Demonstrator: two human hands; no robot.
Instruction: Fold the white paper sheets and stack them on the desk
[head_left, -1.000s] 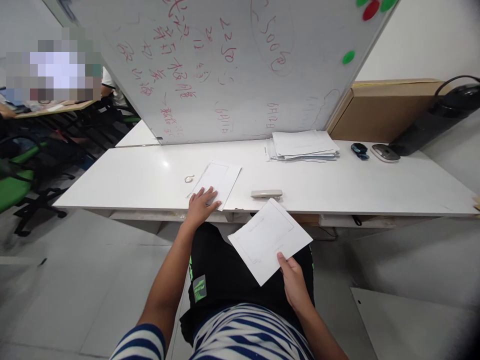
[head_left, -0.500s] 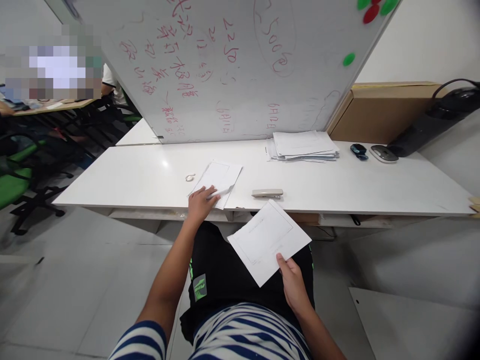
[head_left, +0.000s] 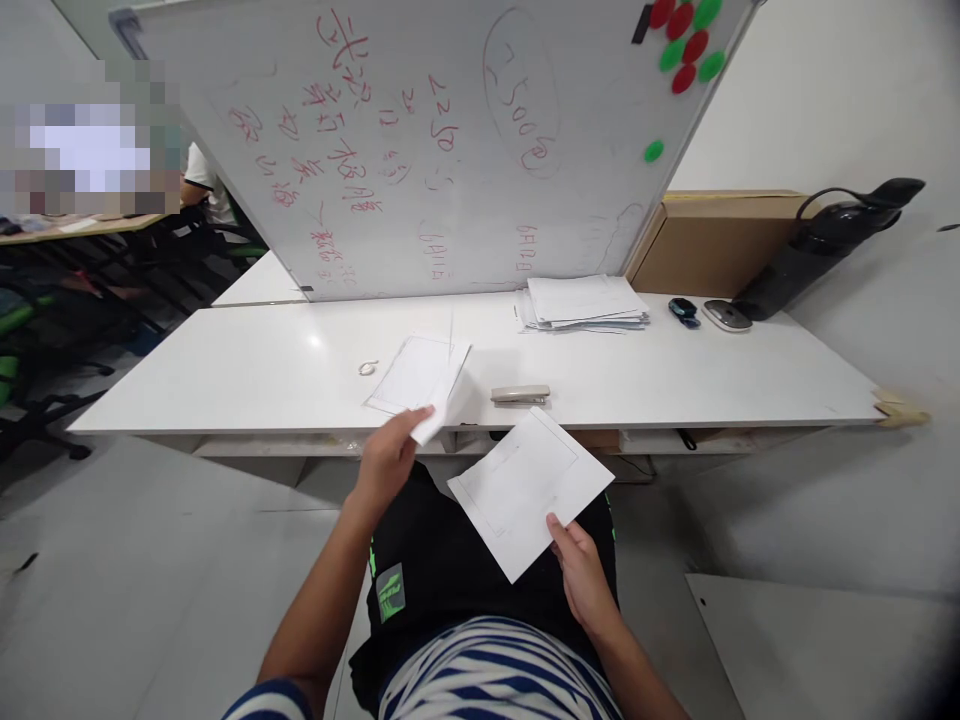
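Note:
My left hand [head_left: 388, 455] pinches the near end of a white sheet of paper [head_left: 448, 395], which is tilted up off the desk. Under and beside it, more paper [head_left: 409, 372] with a printed frame line lies flat. Over my lap, my right hand [head_left: 579, 565] grips the lower right edge of other white paper [head_left: 531, 490], thumb on top and fingers below; whether it is one sheet or several I cannot tell. Between the two, near the desk's front edge, lies a beige stapler [head_left: 520, 395]. A small whitish looped item [head_left: 367, 368] is left of the flat paper.
A stack of papers [head_left: 585, 303] sits at the back of the white desk [head_left: 225, 370], below a leaning whiteboard [head_left: 420, 150]. To the right are a dark watch-like item [head_left: 683, 311], a mouse [head_left: 726, 316], a cardboard box [head_left: 712, 245] and a black bottle [head_left: 814, 250].
My left hand went from lying on the papers to pinching a sheet and lifting it off the others. My right hand keeps its paper over my lap. The view has shifted slightly.

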